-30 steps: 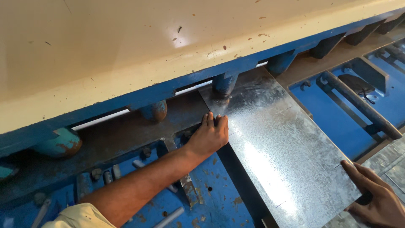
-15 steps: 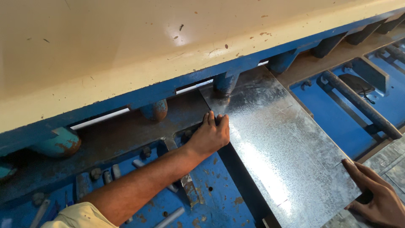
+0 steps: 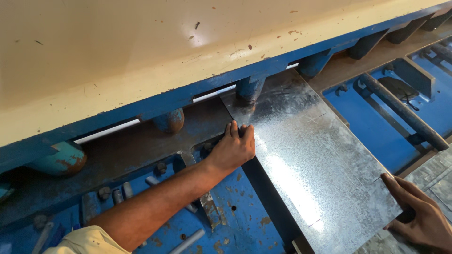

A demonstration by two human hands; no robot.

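A shiny galvanised metal sheet lies flat on the blue machine bed, its far end pushed under the cream and blue machine head. My left hand presses on the sheet's left edge near that head, fingers together. My right hand holds the sheet's near right corner, fingers on top.
Blue hold-down feet hang in a row under the head. A dark round bar crosses the blue bed at the right. Bolts and small metal pieces lie on the bed at the lower left. Another metal sheet shows at the right edge.
Both hands stay on the sheet. The sheet and hands have barely shifted; the view has moved slightly.
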